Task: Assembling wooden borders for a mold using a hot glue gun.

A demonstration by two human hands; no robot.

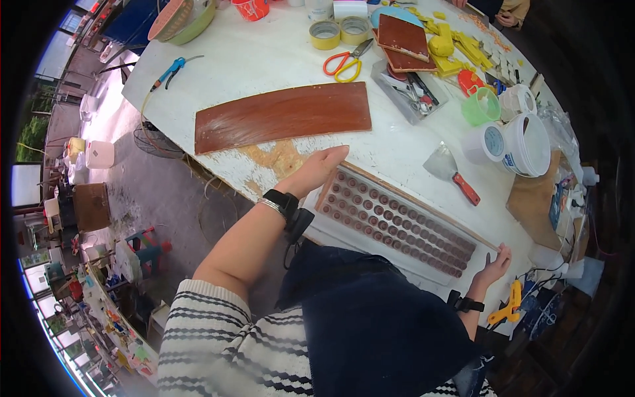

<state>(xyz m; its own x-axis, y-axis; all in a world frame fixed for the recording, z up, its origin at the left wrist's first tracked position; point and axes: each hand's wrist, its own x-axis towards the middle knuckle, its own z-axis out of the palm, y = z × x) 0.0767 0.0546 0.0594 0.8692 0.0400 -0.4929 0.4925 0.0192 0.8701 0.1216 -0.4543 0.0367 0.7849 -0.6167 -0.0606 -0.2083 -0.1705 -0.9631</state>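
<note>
A long, shallow tray (410,213) with rows of small round brown pieces lies at a slant along the table's near edge, close to my body. A brown rim runs along its far side. My left hand (319,171) grips the tray's far left corner, the thumb resting on top. At the opposite end, my right hand (493,266) is closed around the right corner, its fingers partly hidden. Beyond the tray lies a long, curved-edged reddish-brown slab (284,118). A scraper (456,175) with a red handle rests to the tray's right.
Scissors (348,63), tape rolls (326,34) and a grey bin of tools (410,92) stand farther back. White tubs (529,142) are at the right. A yellow glue gun (507,304) sits near my right hand. A blue air gun (173,69) lies far left.
</note>
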